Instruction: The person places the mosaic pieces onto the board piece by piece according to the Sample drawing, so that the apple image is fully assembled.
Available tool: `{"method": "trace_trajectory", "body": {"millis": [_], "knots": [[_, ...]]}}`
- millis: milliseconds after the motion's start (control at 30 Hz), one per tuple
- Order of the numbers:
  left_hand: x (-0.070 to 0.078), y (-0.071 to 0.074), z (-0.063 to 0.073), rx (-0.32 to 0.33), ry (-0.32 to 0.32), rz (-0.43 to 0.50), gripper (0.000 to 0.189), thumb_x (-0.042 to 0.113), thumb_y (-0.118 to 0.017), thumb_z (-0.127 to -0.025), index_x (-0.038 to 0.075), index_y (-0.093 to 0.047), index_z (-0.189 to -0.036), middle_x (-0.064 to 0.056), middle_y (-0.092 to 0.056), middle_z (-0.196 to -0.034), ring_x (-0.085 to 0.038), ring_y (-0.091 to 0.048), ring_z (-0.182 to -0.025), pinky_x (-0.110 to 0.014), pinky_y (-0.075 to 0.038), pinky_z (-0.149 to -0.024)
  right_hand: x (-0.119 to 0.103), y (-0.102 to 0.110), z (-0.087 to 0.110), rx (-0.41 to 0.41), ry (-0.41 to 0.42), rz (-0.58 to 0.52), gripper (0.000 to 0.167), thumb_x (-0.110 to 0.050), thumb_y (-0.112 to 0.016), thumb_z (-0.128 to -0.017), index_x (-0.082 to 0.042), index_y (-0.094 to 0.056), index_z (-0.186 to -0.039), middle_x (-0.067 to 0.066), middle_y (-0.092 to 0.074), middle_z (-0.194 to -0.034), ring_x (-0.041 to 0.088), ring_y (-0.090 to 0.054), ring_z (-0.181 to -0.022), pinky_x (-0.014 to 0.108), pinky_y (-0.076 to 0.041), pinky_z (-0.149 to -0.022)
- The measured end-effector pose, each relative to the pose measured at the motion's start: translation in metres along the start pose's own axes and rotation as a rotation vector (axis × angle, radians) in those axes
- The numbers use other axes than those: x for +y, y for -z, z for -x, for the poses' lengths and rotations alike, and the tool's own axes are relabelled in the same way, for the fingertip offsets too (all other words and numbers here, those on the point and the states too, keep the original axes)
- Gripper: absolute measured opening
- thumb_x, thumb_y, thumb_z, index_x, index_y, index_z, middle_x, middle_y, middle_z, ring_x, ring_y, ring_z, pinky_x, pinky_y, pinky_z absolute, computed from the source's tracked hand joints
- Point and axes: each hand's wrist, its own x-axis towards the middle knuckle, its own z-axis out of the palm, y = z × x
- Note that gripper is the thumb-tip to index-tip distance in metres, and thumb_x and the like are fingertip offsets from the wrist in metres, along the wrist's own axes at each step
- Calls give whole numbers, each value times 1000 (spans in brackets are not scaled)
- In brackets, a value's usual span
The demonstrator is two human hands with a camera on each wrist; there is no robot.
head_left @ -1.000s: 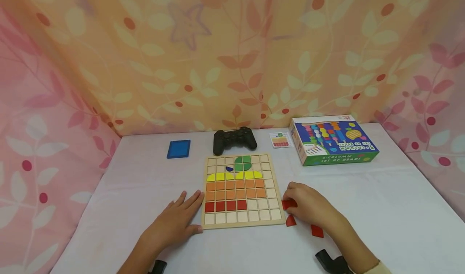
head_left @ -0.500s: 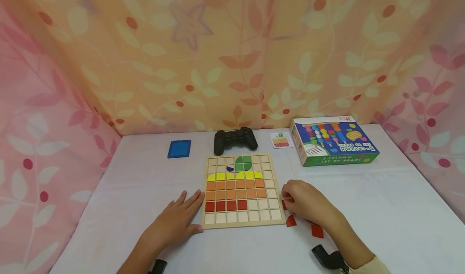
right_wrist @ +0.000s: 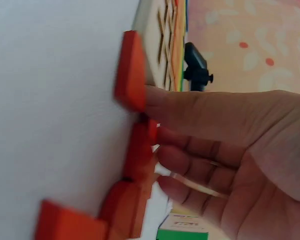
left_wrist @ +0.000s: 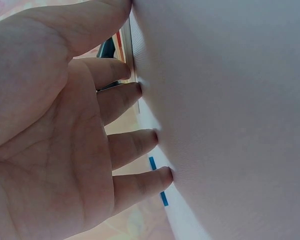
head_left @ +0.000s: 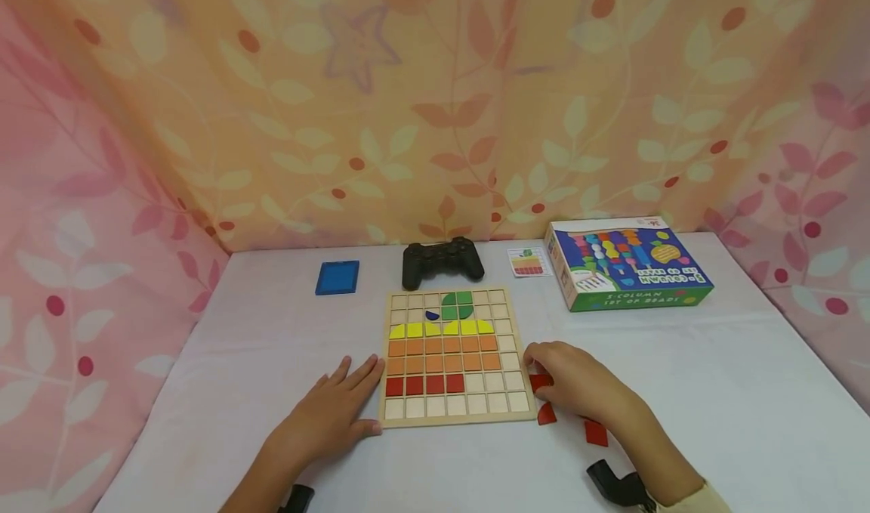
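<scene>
A wooden grid board lies flat, with green, blue, yellow, orange and red tiles in its cells. My left hand rests on the cloth with spread fingers, fingertips and thumb at the board's left edge. My right hand is at the board's right edge, thumb and curled fingers around a red tile, which they partly hide. A curved red tile and a red square tile lie nearby. In the right wrist view the thumb touches a red piece, and more red pieces lie below.
Behind the board lie a black game controller, a blue square tray and a pattern card. A colourful box stands at the back right. A black device is by the right wrist. Patterned curtains enclose the white table.
My right hand shifts slightly over the red tile, its fingers and thumb moving a little apart and showing more of the tile than half a second ago. The left hand stays in place.
</scene>
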Motion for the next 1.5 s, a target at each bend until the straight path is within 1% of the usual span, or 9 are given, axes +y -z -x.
{"method": "trace_trajectory", "body": {"millis": [100,233,367,533,667,833,1133,1300,1500], "knots": [[0,0,0,-4,4,-2,92,53,-75,-83,22,-32,-159,3,-28,-163,-39,-15,-150,-68,-23,-111,3,-1,0,14,7,10,32,-7,-86,-77,-13,-69,-103,-6,-60,-85,16,-55,-81,37,-55,-80],[-1,-1,-1,-10,8,1,93,53,-75,-83,22,-32,-159,3,-27,-163,-39,-15,-150,-67,-22,-112,3,-1,-1,76,33,44,28,-8,-85,-78,-10,-70,-101,-6,-60,-82,14,-54,-76,32,-55,-75],[-1,-1,0,-10,6,7,92,52,-75,-83,21,-33,-158,3,-28,-163,-39,-15,-150,-67,-22,-112,-6,-3,-7,116,133,64,23,-10,-84,-79,-10,-71,-97,-5,-61,-84,12,-53,-75,30,-55,-73],[0,1,2,-3,-1,13,92,53,-75,-83,21,-33,-158,3,-28,-163,-39,-15,-150,-66,-22,-112,-30,-16,-17,77,275,66,19,-12,-83,-81,-10,-72,-97,-6,-61,-87,11,-53,-77,29,-54,-73],[0,1,2,6,-7,9,93,53,-76,-82,22,-33,-159,3,-28,-163,-39,-15,-150,-67,-22,-112,-46,-26,-26,39,305,62,17,-13,-81,-85,-11,-74,-100,-6,-60,-90,10,-52,-79,27,-52,-73],[0,1,0,-3,4,3,93,53,-76,-82,22,-33,-159,3,-28,-163,-39,-15,-150,-68,-23,-111,-55,-32,-32,46,342,55,12,-8,-80,-86,-11,-76,-97,-5,-59,-89,9,-52,-78,26,-51,-72],[0,1,0,-9,8,-5,93,52,-76,-82,21,-33,-159,2,-28,-163,-40,-15,-150,-68,-23,-110,-55,-37,-27,98,355,54,23,5,-75,-84,-11,-75,-101,-3,-62,-94,11,-56,-81,28,-55,-77],[0,1,0,-11,12,-11,93,53,-75,-82,22,-33,-159,3,-28,-163,-40,-15,-150,-68,-23,-111,-48,-33,-20,112,346,39,23,3,-74,-87,-11,-75,-105,-3,-68,-97,12,-60,-86,33,-56,-82],[1,2,1,-9,2,-7,94,54,-75,-82,21,-33,-159,2,-28,-163,-41,-16,-149,-68,-22,-111,-19,-11,-6,173,204,48,18,0,-76,-86,-12,-76,-100,-5,-67,-91,12,-61,-85,36,-57,-83]]}}
